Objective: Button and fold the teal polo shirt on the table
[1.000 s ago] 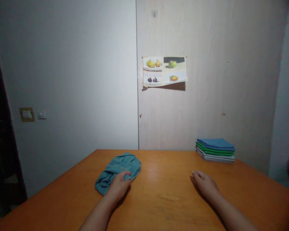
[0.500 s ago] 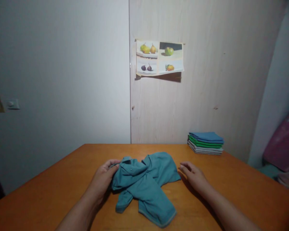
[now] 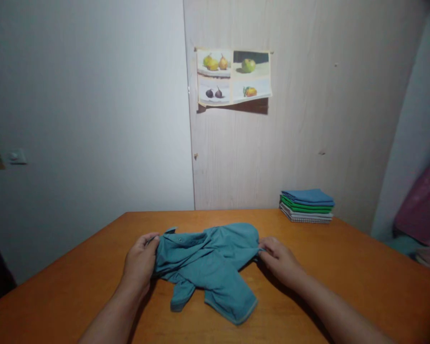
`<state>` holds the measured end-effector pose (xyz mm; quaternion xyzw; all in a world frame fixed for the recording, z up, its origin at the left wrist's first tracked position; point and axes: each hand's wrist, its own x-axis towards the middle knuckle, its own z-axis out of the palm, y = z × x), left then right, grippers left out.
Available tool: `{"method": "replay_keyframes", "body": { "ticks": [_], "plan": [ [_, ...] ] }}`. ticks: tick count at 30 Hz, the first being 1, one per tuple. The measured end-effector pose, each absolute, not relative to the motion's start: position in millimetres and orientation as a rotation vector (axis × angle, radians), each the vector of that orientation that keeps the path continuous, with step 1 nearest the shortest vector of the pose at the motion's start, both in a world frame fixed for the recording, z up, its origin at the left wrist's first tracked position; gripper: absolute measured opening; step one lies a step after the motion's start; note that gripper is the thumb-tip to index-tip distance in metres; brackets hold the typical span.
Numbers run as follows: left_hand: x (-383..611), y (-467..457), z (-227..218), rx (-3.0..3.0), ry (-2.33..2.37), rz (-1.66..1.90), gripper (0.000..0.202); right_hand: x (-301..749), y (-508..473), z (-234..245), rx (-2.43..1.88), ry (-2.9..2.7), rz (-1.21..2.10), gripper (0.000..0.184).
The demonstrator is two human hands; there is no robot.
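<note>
A crumpled teal shirt with snap buttons along its edge lies on the wooden table in front of me. My left hand is closed on the shirt's left end, thumb on top, lifting that edge a little. At the right end, my right hand pinches a corner of the fabric between thumb and fingers. Two short sleeve or leg ends point toward me, flat on the tabletop. Folds hide much of the shirt's inner side.
At the table's back right corner sits a stack of folded cloths in blue, green and grey check. A fruit picture sheet hangs on the panel behind. Beyond the right edge is a pink item.
My left hand has drawn the shirt's left end outward to the left. My right hand, apart from the cloth before, has taken hold of its right corner. The view has tilted slightly.
</note>
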<state>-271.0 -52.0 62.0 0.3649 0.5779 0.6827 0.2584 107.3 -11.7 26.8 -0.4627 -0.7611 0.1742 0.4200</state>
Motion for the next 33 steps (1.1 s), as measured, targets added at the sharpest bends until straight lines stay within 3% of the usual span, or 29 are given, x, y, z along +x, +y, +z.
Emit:
{"method": "replay_keyframes", "body": {
  "ticks": [7, 13, 16, 20, 24, 27, 31, 33],
  "plan": [
    [-270, -53, 60, 1.05, 1.582, 1.859, 0.04, 106, -44, 66, -0.721, -1.068, 1.28, 0.017],
    [-274, -49, 51, 1.146, 1.637, 1.84, 0.039, 127, -76, 89, -0.506, -1.239, 1.862, 0.029],
    [-278, -45, 47, 1.267, 1.794, 1.827, 0.041, 128, -68, 86, -0.648, -1.376, 1.747, 0.044],
    [-278, -50, 53, 1.532, 2.156, 1.836, 0.042, 114, -41, 59, -1.039, -1.54, 1.169, 0.045],
    [-272, -64, 67, 1.677, 2.318, 1.749, 0.04, 103, -29, 30, -1.217, -1.785, 0.753, 0.061],
    [-266, -71, 71, 1.683, 2.268, 1.532, 0.04, 97, -34, 27, -1.258, -1.944, 0.772, 0.063],
    [-260, -70, 67, 1.772, 2.23, 1.211, 0.048, 96, -48, 46, -1.184, -1.885, 1.192, 0.024],
    [-257, -68, 63, 1.829, 2.166, 1.094, 0.047, 102, -58, 61, -1.05, -1.728, 1.478, 0.016]
  ]
}}
